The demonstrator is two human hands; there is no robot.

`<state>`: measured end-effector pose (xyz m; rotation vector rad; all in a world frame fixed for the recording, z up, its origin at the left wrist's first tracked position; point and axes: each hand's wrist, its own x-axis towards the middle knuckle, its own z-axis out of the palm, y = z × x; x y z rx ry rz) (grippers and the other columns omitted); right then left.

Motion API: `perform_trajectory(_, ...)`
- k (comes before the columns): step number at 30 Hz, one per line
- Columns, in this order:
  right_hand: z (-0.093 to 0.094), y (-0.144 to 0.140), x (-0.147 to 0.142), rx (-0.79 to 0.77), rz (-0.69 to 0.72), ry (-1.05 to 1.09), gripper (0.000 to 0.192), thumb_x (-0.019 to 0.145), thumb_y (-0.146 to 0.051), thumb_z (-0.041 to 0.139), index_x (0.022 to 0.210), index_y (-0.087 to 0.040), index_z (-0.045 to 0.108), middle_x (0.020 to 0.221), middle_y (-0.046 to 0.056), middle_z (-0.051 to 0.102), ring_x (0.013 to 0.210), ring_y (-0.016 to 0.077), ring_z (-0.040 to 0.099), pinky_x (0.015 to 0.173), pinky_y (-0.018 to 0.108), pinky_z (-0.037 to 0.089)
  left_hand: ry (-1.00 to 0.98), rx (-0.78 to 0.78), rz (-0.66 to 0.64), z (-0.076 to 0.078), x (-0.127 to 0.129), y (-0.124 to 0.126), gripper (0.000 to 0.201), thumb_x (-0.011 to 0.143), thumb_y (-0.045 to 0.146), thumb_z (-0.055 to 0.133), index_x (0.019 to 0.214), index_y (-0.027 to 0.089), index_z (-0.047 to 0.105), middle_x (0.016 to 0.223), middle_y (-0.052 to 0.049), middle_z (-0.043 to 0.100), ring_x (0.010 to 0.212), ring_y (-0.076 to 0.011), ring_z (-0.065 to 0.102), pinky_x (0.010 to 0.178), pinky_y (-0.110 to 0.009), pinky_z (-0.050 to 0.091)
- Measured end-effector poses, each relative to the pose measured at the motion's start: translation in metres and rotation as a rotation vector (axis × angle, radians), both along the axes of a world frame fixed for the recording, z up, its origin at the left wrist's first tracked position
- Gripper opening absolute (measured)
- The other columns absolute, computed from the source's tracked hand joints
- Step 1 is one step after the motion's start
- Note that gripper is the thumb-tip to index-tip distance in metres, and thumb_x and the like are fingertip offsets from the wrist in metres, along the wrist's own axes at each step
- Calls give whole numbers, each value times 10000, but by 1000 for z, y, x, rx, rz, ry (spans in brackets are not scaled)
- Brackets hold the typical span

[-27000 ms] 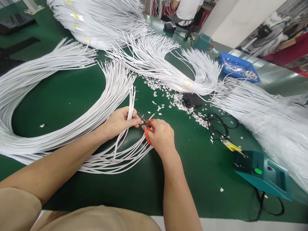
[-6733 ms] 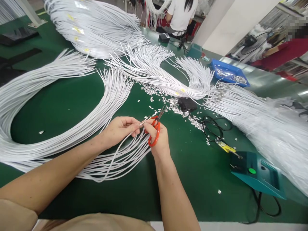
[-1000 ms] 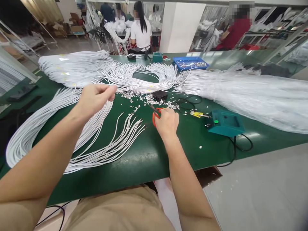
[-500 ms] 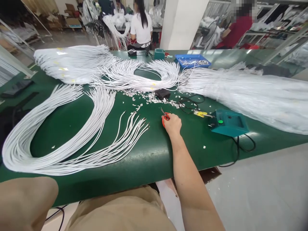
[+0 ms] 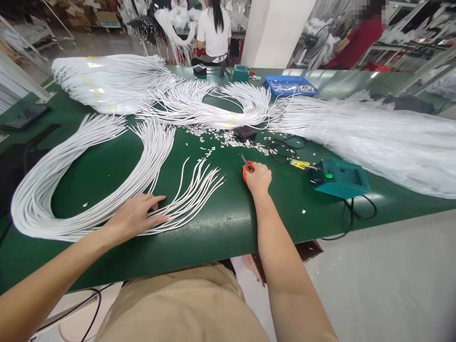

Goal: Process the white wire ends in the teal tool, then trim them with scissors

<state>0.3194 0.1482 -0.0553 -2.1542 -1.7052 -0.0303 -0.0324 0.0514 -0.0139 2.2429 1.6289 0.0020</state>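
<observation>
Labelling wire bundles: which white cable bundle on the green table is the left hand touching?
The small fanned white cable bundle nearest the table edge, dark stripped tips pointing toward the orange scissors. The left hand lies flat on it; the bigger loops lie farther back.

A green worktop (image 5: pixel 221 223) carries a teal box with a green button (image 5: pixel 340 178), from which a black cord (image 5: pixel 356 216) loops over the near edge. Yellow-handled pliers (image 5: pixel 301 164) lie just beside that box. A small black block (image 5: pixel 245 133) sits among scattered silvery offcuts (image 5: pixel 217 137). Farther back stand a blue tray (image 5: pixel 290 86) and a second teal box (image 5: pixel 241 73). A clear-wrapped white bundle (image 5: pixel 377 137) stretches along the right side. Beyond the worktop a person in a white shirt (image 5: pixel 214 31) sits facing away, beside a white pillar (image 5: pixel 278 31).
</observation>
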Motion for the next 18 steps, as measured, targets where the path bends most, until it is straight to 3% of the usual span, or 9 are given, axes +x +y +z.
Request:
perform_trajectory(3, 1, -1, -1, 7, 6, -12, 212, 828, -283, 510, 892, -184, 686, 894, 75, 661, 876, 210, 551, 727, 308, 324, -100, -21, -38, -5, 2, -13, 443, 894, 511, 369, 1103, 193, 597, 904, -61, 600, 801, -206, 575, 698, -305, 438)
perform_trajectory(7, 2, -2, -1, 11, 12, -27, 204, 829, -279, 506, 849, -177, 681, 866, 76, 652, 847, 203, 538, 715, 303, 323, -277, 49, -53, 0, 5, -30, 317, 937, 403, 320, 948, 205, 567, 956, -64, 579, 855, -190, 565, 756, -288, 447)
perform_trajectory(12, 1, -3, 0, 16, -3, -46, 217, 838, -285, 492, 816, -166, 673, 869, 87, 648, 843, 202, 540, 711, 297, 325, -289, 96, -104, -4, -6, -54, 296, 905, 423, 426, 1079, 240, 581, 1197, -87, 554, 1067, -239, 541, 898, -344, 446)
perform_trajectory(14, 1, -3, 0, 19, -8, -54, 221, 841, -289, 491, 824, -166, 674, 866, 84, 647, 841, 200, 542, 708, 294, 328, -201, 145, -105, -10, -12, -57, 462, 827, 490, 544, 1222, 249, 543, 1293, -101, 514, 1165, -296, 490, 966, -416, 414)
perform_trajectory(16, 1, -4, 1, 24, -8, -62, 216, 839, -292, 501, 839, -170, 679, 854, 77, 646, 836, 198, 544, 704, 291, 330, -148, 151, -85, -16, -16, -57, 595, 786, 514, 589, 1308, 248, 489, 1281, -111, 525, 1151, -310, 504, 949, -426, 431)
perform_trajectory(18, 2, -4, 1, 32, -4, -69, 211, 837, -296, 511, 848, -175, 683, 841, 69, 646, 829, 196, 546, 699, 289, 331, -174, 126, -71, -22, -18, -58, 484, 831, 483, 533, 1259, 256, 538, 1172, -97, 579, 1027, -267, 574, 855, -362, 480)
